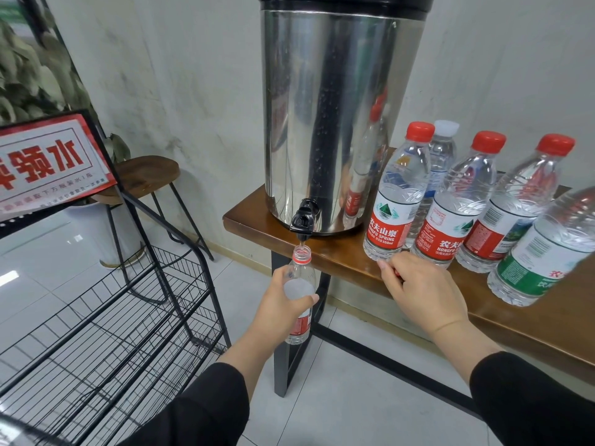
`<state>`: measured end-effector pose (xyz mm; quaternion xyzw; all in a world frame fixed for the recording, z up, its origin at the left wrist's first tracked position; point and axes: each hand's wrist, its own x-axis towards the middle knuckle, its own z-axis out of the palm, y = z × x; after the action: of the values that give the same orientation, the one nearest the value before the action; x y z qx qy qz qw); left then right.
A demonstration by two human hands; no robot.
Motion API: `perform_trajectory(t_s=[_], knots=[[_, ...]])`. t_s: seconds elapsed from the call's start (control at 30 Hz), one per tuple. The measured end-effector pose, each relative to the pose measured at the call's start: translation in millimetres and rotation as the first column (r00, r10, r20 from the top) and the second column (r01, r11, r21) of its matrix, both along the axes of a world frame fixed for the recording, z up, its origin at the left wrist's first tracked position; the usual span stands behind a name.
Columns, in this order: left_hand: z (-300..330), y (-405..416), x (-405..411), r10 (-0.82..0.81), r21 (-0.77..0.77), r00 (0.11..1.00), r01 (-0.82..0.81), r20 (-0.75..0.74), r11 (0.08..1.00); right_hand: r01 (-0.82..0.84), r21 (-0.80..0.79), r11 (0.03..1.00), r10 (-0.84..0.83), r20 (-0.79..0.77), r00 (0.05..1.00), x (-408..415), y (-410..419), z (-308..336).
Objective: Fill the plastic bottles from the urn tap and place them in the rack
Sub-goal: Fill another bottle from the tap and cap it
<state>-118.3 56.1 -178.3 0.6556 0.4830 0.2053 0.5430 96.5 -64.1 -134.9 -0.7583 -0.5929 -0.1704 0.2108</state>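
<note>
My left hand grips an uncapped clear plastic bottle with a red neck ring and red label. It holds the bottle upright, with the mouth directly under the black tap of the steel urn. My right hand rests on the front edge of the wooden table, its fingers curled. A bit of red, apparently the bottle's cap, shows between them. Several capped bottles stand on the table to the urn's right. The black wire rack stands at lower left, and the shelves in view hold no bottles.
A red and white sign tops the rack. A wooden stool and a potted plant stand behind it by the wall. The table's black metal legs reach down to the tiled floor.
</note>
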Motion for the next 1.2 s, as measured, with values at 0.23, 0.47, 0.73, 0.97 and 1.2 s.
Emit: perform_trajectory(t_s=[0.23, 0.47, 0.73, 0.97, 1.2], knots=[[0.3, -1.1, -1.2, 0.002, 0.006, 1.0, -0.002, 0.003, 1.0, 0.013, -0.01, 1.0, -0.013, 0.001, 1.0, 0.3, 1.0, 0.2], [1.6, -0.1, 0.0, 0.01, 0.022, 1.0, -0.01, 0.005, 1.0, 0.015, -0.002, 1.0, -0.015, 0.0, 1.0, 1.2, 1.5, -1.6], [1.4, -0.5, 1.2, 0.009, 0.013, 1.0, -0.009, 0.0, 1.0, 0.012, -0.004, 1.0, -0.012, -0.006, 1.0, 0.6, 1.6, -0.9], [-0.3, -0.2, 0.4, 0.009, 0.02, 1.0, -0.009, -0.006, 1.0, 0.004, -0.012, 1.0, -0.004, -0.017, 1.0, -0.3, 0.5, 0.4], [-0.4, -0.2, 0.3, 0.005, 0.019, 1.0, -0.006, 0.011, 1.0, -0.001, -0.001, 1.0, 0.001, -0.016, 1.0, 0.3, 0.8, -0.3]])
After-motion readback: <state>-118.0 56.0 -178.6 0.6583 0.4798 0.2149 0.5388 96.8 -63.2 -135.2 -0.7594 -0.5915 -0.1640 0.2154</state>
